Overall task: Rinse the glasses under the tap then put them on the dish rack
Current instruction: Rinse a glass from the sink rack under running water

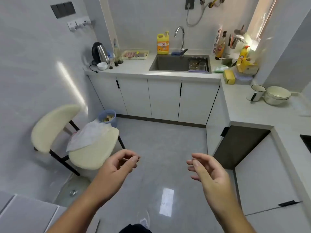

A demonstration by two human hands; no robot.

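Standing well apart from the glasses [201,65]. Left hand [117,165], right hand [208,172] raised, fingers [133,160] loosely curled, empty, ready to reach.

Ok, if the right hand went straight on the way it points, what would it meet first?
Nothing near: the empty right hand hangs above glossy grey floor. Along its line it would probably reach the white cabinet doors under the dark sink first; depth is unclear.

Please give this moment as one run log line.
phase: before rinse | left hand: open, empty | right hand: open, empty | glasses: in sink, right side | tap: untouched
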